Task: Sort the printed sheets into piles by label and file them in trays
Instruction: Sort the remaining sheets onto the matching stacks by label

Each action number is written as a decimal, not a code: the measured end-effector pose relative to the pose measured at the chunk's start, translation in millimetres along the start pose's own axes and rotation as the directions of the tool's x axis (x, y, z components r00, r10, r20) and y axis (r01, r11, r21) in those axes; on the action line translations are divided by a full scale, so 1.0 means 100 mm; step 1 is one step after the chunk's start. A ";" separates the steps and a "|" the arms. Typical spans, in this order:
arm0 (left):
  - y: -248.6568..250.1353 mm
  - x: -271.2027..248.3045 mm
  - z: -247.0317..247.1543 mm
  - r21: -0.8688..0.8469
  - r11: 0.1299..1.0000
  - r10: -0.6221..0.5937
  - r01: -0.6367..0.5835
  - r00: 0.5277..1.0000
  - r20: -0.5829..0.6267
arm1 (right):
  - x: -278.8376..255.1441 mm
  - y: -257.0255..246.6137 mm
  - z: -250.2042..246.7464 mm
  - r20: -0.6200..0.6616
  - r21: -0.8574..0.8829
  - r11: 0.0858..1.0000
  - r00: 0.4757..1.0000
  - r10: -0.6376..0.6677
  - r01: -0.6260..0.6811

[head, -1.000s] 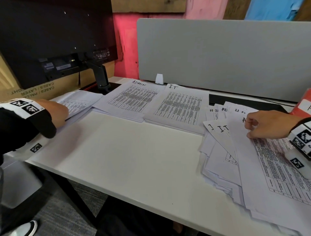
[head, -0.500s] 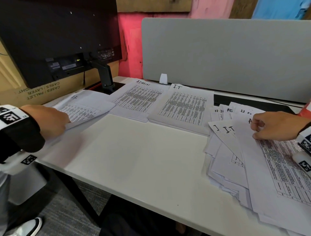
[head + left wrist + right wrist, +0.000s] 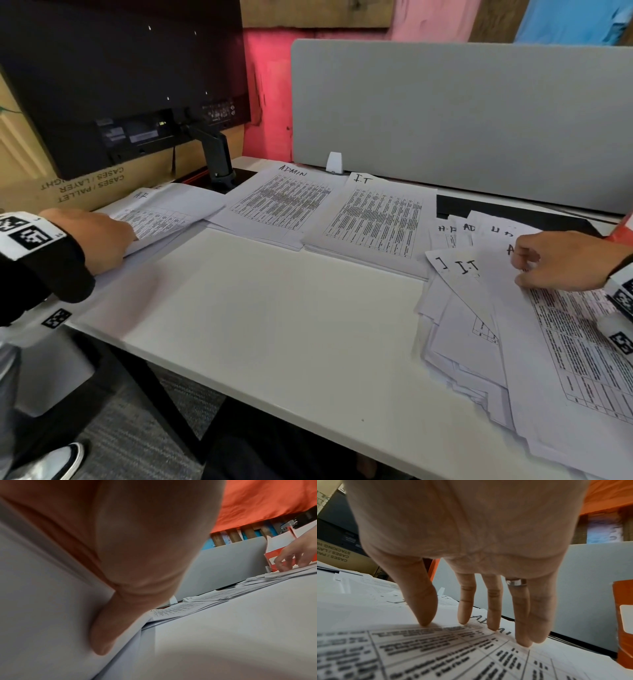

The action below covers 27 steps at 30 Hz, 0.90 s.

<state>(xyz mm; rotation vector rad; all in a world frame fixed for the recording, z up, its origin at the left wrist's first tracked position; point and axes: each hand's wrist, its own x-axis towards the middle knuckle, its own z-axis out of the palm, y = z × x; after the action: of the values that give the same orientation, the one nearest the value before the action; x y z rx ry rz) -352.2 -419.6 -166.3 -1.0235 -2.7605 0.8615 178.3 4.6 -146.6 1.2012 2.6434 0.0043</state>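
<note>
Three labelled piles lie along the back of the white desk (image 3: 274,325): an HR pile (image 3: 178,205), an ADMIN pile (image 3: 284,202) and an IT pile (image 3: 376,219). My left hand (image 3: 116,236) holds the near edge of a curved HR sheet (image 3: 154,219) lying on the HR pile; its thumb (image 3: 109,628) rests on paper and its fingers are hidden. At the right lies a fanned unsorted stack (image 3: 472,325). My right hand (image 3: 520,270) presses straight fingertips (image 3: 464,619) on its top sheet (image 3: 436,649), which is labelled ADMIN.
The back of a black monitor (image 3: 120,85) on its stand (image 3: 215,157) rises at the back left, in front of a cardboard box (image 3: 85,185). A grey divider (image 3: 462,120) closes the far edge. A red-orange tray (image 3: 623,615) stands at the far right.
My left hand has moved forward and right, bringing the HR sheet onto the HR pile. My right hand has stayed on the fanned stack.
</note>
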 end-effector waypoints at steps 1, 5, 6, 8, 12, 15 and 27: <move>0.03 -0.08 -0.03 0.008 1.000 0.004 -0.004 1.000 0.001 | 0.00 0.00 0.00 -0.001 0.000 1.000 1.000 0.001 -0.001; 0.11 -0.25 -0.08 0.032 0.998 0.060 -0.061 0.998 0.030 | -0.02 -0.02 0.00 -0.006 0.009 1.000 1.000 0.004 -0.004; 0.10 -0.26 -0.08 0.023 0.997 0.076 -0.077 0.996 0.036 | -0.02 -0.01 0.00 -0.007 0.009 1.000 1.000 0.005 -0.004; 0.05 -0.23 -0.05 -0.011 0.993 0.118 -0.118 0.992 0.051 | -0.02 -0.01 0.00 -0.013 0.018 1.000 1.000 0.007 -0.007; -0.01 -0.26 -0.08 -0.078 0.983 0.175 -0.169 0.981 0.085 | -0.01 0.01 0.00 -0.016 0.030 1.000 1.000 0.008 -0.008; -0.05 -0.23 -0.07 -0.102 0.981 0.179 -0.168 0.977 0.118 | -0.01 0.00 0.00 -0.013 0.024 1.000 1.000 0.001 -0.001; -0.15 0.22 0.22 -0.041 0.998 0.051 -0.049 0.997 0.060 | -0.04 -0.04 -0.02 -0.004 0.000 1.000 1.000 0.005 -0.005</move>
<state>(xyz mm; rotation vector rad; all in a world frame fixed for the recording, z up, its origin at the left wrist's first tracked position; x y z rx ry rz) -383.8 -425.7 -179.9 -1.0955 -2.8249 0.8622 177.1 -1.2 -144.6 1.2088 2.6441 0.0078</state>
